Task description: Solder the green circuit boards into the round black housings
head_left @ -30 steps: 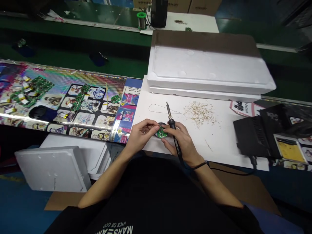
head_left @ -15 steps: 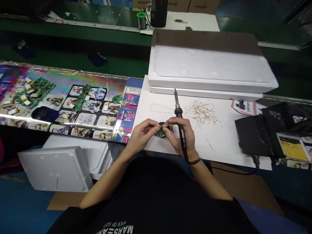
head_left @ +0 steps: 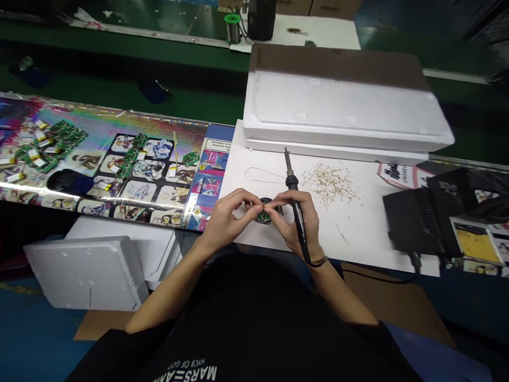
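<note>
A small round green circuit board (head_left: 263,217) with a dark rim lies on the white sheet, partly covered by my fingers. My left hand (head_left: 229,216) is closed in a pinch over the board; whatever thumb and index finger hold is too small to make out. Opposite it, my right hand (head_left: 311,215) pinches at the same spot, fingertips nearly touching the left ones. A black soldering iron (head_left: 300,228) rests in my right hand, its metal tip pointing away toward the foam box. Ahead of the hands lies a thin wire loop (head_left: 256,175).
A white foam box (head_left: 342,114) stands behind the sheet (head_left: 246,154). Small tan scraps (head_left: 330,183) are scattered to the right, near a black soldering station (head_left: 411,220) and yellow sponge tray (head_left: 477,244). Several green boards (head_left: 66,140) with small batteries lie left.
The view has shifted slightly. Both hands stay pinched over the board, fingertips a little closer together; the soldering iron keeps its place in my right hand.
</note>
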Demonstrator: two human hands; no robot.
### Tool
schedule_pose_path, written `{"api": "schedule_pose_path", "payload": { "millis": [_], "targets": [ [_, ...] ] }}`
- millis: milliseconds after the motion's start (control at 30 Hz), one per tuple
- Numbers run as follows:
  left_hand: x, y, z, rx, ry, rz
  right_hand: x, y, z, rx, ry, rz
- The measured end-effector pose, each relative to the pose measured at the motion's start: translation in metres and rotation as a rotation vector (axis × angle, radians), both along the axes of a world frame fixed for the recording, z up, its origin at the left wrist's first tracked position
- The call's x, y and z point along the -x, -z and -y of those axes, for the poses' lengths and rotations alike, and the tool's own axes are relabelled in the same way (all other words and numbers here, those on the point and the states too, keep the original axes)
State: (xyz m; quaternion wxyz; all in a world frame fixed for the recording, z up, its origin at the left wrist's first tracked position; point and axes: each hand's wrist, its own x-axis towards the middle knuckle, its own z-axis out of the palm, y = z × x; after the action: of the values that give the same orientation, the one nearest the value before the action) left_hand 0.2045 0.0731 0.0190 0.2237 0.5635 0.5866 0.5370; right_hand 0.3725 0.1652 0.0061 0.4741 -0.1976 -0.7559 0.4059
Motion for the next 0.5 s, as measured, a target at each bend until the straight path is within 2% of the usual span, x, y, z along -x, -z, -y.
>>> {"api": "schedule_pose_path", "payload": {
  "millis": [133,233,367,433,500],
  "targets": [
    [-0.005,0.008,-0.001,0.045,0.003,0.113,-0.003,0.000,0.001,-0.055,0.015,0.072],
    [-0.003,0.015,-0.001,-0.010,-0.004,0.035,-0.015,-0.005,-0.001,-0.078,0.011,0.127],
    [0.005,0.019,-0.002,-0.105,0.069,-0.155,-0.038,-0.018,-0.007,0.119,-0.065,0.034],
    [0.009,0.019,-0.004,-0.121,0.121,-0.213,-0.050,-0.025,-0.011,0.235,-0.082,-0.054],
    [0.011,0.019,-0.006,-0.117,0.157,-0.251,-0.060,-0.032,-0.016,0.307,-0.081,-0.050]
  ]
}}
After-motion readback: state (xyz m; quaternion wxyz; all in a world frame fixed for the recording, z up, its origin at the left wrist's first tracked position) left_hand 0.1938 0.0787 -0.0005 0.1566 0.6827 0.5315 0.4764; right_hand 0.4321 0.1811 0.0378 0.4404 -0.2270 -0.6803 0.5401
